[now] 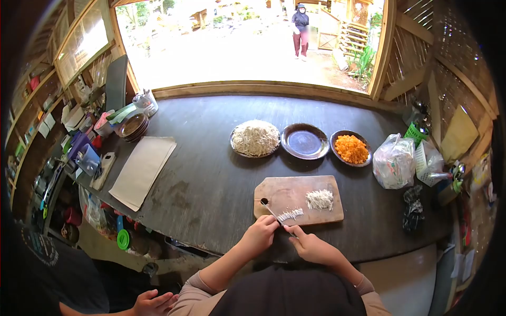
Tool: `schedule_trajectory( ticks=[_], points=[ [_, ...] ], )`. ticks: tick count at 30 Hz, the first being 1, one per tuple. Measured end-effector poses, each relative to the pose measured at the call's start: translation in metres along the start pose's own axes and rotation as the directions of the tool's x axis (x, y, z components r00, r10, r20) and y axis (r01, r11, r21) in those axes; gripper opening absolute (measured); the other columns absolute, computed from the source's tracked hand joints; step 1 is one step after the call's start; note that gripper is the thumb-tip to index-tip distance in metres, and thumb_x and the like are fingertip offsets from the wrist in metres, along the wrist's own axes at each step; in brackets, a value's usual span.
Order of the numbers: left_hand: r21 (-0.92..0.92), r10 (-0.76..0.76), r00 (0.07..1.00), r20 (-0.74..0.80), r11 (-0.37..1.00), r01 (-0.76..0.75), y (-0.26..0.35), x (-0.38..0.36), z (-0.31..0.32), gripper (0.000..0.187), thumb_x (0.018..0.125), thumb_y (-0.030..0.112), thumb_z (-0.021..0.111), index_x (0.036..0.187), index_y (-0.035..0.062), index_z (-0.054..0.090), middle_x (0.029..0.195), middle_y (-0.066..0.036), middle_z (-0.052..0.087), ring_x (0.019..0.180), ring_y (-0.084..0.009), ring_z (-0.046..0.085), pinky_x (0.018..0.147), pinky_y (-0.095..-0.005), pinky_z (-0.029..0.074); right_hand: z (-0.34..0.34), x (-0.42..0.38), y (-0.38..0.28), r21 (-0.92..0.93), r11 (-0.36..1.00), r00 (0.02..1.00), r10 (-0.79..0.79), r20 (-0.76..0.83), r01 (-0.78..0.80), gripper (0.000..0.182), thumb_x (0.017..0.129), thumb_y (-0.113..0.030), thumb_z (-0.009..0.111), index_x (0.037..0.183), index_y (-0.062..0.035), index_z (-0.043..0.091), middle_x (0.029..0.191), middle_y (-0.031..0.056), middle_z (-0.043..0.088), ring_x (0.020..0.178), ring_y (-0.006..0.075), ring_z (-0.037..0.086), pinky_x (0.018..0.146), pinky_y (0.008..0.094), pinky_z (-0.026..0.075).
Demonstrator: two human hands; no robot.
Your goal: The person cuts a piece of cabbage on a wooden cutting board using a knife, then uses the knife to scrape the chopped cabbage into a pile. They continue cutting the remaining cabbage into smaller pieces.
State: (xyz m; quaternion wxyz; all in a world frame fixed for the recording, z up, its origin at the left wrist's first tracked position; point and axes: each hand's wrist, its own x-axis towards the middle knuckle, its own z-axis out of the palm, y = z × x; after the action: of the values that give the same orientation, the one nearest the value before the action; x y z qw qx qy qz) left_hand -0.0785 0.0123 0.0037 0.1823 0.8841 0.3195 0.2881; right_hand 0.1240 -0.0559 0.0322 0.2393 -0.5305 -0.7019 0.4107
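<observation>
My right hand [312, 246] is closed round the handle of a knife [275, 215], its thin blade slanting up and left over the near edge of a wooden cutting board [289, 188]. My left hand [260, 231] is curled at the board's near left edge, close to the blade; what its fingers pinch is hidden. Just right of the blade lies a short row of cut white pieces [290, 214]. A larger heap of chopped white strips [320, 199] sits on the board's right side.
Behind the board stand a plate heaped with white shreds [256, 138], a bare dark plate [305, 141] and a bowl of orange diced pieces [351, 149]. Plastic bags [394, 162] are at right, brown paper sheets [142, 171] at left. Another person's hand [155, 303] shows lower left.
</observation>
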Motion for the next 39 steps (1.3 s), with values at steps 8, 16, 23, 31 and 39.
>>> schedule_trajectory(
  ticks=[8, 16, 23, 31, 39],
  points=[
    [-0.017, 0.000, 1.000, -0.013, 1.000, 0.000, 0.003, 0.000, -0.003, 0.020, 0.076, -0.004, 0.059, 0.095, -0.0002, 0.063, 0.102, -0.014, 0.061, 0.102, -0.0344, 0.059, 0.090, -0.0404, 0.050, 0.000, 0.013, -0.015, -0.017, 0.994, 0.993, 0.110, 0.032, -0.109, 0.036, 0.101, -0.017, 0.046, 0.135, -0.0083, 0.041, 0.094, 0.0341, 0.063, 0.090, 0.0503, 0.063, 0.079, 0.0500, 0.050],
    [0.008, 0.013, 1.000, -0.024, 1.000, -0.013, 0.002, 0.000, -0.002, 0.019, 0.076, -0.003, 0.060, 0.095, 0.0000, 0.063, 0.102, -0.014, 0.061, 0.101, -0.0343, 0.059, 0.089, -0.0409, 0.050, 0.013, 0.014, 0.004, -0.042, 0.999, 0.998, -0.034, -0.053, 0.032, 0.036, 0.100, -0.018, 0.047, 0.136, -0.0111, 0.042, 0.081, 0.0340, 0.063, 0.076, 0.0509, 0.063, 0.067, 0.0545, 0.049],
    [-0.015, 0.008, 1.000, -0.023, 1.000, -0.008, -0.002, -0.001, 0.000, 0.023, 0.075, -0.003, 0.059, 0.098, 0.0006, 0.063, 0.105, -0.014, 0.061, 0.104, -0.0344, 0.058, 0.091, -0.0407, 0.050, -0.010, 0.003, -0.011, -0.014, 0.997, 0.993, 0.078, 0.093, -0.077, 0.036, 0.101, -0.018, 0.046, 0.135, -0.0092, 0.040, 0.110, 0.0334, 0.062, 0.101, 0.0511, 0.059, 0.087, 0.0526, 0.048],
    [-0.017, 0.010, 1.000, -0.011, 1.000, -0.010, -0.003, -0.002, 0.001, 0.023, 0.076, -0.002, 0.059, 0.098, 0.0013, 0.063, 0.106, -0.014, 0.061, 0.104, -0.0348, 0.058, 0.091, -0.0409, 0.050, -0.005, 0.010, -0.017, -0.027, 0.998, 0.996, 0.060, 0.061, -0.059, 0.037, 0.101, -0.018, 0.045, 0.137, -0.0082, 0.039, 0.107, 0.0348, 0.062, 0.102, 0.0510, 0.059, 0.088, 0.0526, 0.046],
    [-0.007, 0.001, 1.000, -0.003, 1.000, -0.001, 0.003, 0.000, -0.004, 0.024, 0.076, -0.003, 0.059, 0.099, 0.0020, 0.063, 0.107, -0.015, 0.061, 0.103, -0.0347, 0.058, 0.091, -0.0405, 0.050, 0.000, 0.018, -0.017, -0.059, 0.994, 0.994, 0.095, 0.049, -0.092, 0.038, 0.102, -0.019, 0.045, 0.137, -0.0095, 0.037, 0.090, 0.0359, 0.062, 0.088, 0.0521, 0.061, 0.078, 0.0547, 0.047]
  ],
)
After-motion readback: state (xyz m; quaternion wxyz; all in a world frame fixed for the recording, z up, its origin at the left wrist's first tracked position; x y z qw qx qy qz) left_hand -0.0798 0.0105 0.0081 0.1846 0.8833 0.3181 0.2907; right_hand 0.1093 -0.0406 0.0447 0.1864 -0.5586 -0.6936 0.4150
